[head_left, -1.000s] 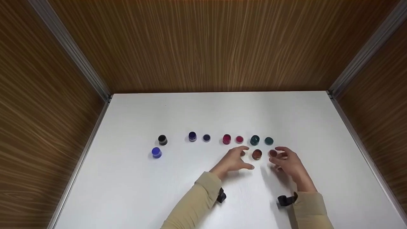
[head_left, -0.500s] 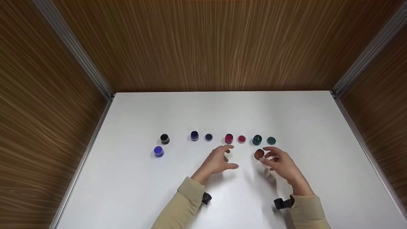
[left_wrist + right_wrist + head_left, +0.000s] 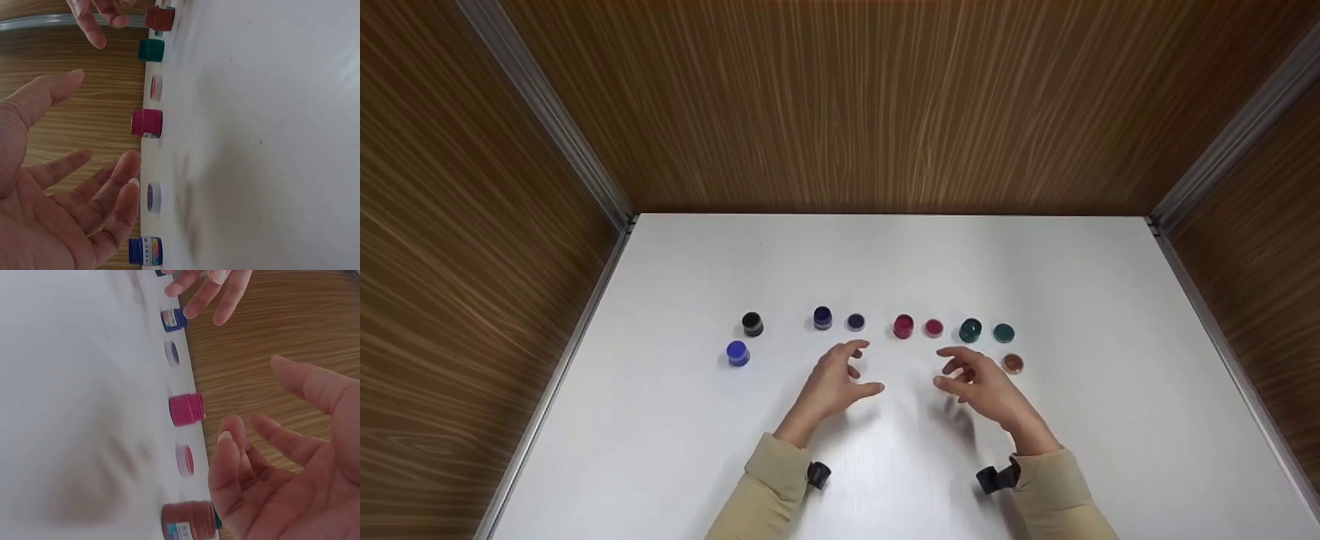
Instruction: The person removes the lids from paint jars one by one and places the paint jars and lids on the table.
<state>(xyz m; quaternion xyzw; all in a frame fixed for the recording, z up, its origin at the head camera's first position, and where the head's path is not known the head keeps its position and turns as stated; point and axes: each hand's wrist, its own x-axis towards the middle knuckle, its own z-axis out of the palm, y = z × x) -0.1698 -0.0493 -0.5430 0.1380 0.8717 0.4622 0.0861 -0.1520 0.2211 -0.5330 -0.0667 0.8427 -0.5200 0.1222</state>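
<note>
My left hand [image 3: 829, 384] hovers over the white table, fingers spread, nothing in its grasp. Beyond its fingertips are an uncapped dark blue paint jar [image 3: 823, 318] and its lid [image 3: 856, 322]. My right hand [image 3: 981, 386], likewise empty, has its fingers loosely bent. The brown paint jar [image 3: 188, 521] stands uncapped close to that hand; the hand hides it in the head view. Its brown lid [image 3: 1013, 364] lies right of the hand. Farther back are a pink jar [image 3: 904, 326] with its lid [image 3: 934, 328] and a green jar [image 3: 970, 330] with its lid [image 3: 1003, 333].
Toward the left stand a black jar [image 3: 752, 324] and a bright blue jar [image 3: 738, 353], both apparently capped. Wood-grain panels [image 3: 885, 112] close off the back and both sides of the table [image 3: 885, 255]. Small black cameras sit on both wrists.
Both hands have moved left, away from the brown jar and its lid. The lid, earlier at my right fingers, now lies uncovered on the table. The head view has shifted slightly.
</note>
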